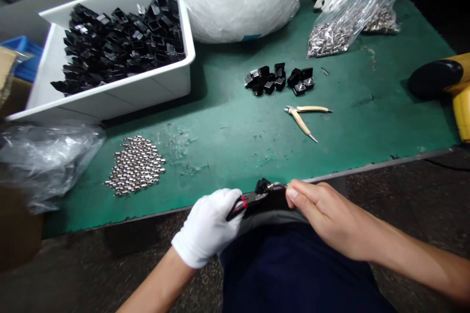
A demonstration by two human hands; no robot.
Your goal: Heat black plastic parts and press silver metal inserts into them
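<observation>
My left hand (211,225), in a white glove, is closed around pliers (253,199) with red and black handles. By the jaws of the pliers, at the table's front edge, is a small black plastic part (262,186). My bare right hand (319,210) is closed on a thin, curved metal tool (277,186) whose tip reaches the black part. Its handle is hidden in my fist. Beyond my hands lie cutters (303,116) with pale yellow handles, spread open, and a group of black parts (270,79), some with metal fittings.
On the green table (227,142) stands a white bin (147,89) of black parts. Small metal fittings (135,166) lie front left beside a clear bag (47,156). A large white bag (238,0), a bag of metal pieces (330,39) and a yellow-black tool (440,78) are farther back and right.
</observation>
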